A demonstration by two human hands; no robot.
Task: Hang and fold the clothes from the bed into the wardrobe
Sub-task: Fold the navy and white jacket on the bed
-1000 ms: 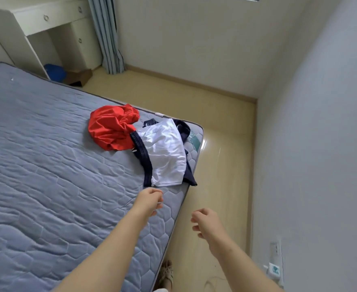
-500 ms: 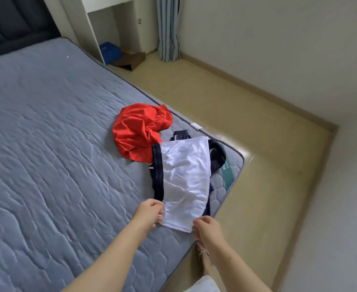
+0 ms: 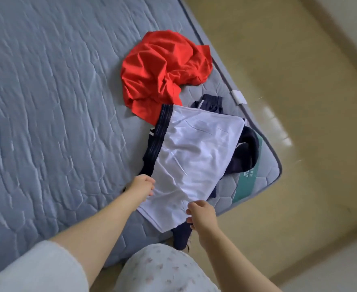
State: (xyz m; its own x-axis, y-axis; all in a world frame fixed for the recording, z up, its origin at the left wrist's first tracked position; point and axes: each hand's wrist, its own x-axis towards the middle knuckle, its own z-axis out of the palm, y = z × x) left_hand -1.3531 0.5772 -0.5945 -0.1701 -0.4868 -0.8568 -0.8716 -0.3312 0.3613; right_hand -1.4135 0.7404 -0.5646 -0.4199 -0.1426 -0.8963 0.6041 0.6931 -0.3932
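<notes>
A white garment with navy trim [image 3: 192, 152] lies spread near the corner of the grey quilted mattress [image 3: 47, 123]. My left hand [image 3: 140, 184] pinches its near left edge. At the near right edge, my right hand [image 3: 201, 213] grips the cloth, fingers curled round it. A dark navy garment [image 3: 246, 152] lies partly under the white one and hangs over the bed edge by my right hand. A crumpled red garment [image 3: 163, 70] sits just beyond them on the mattress.
The mattress corner with a teal label [image 3: 249, 180] is right of the clothes. Beige floor [image 3: 299, 81] runs along the bed's right side to a pale wall. No wardrobe is in view.
I have stepped close to the bed and look more steeply down. Both hands reached the white garment's near edge and took hold of it.
</notes>
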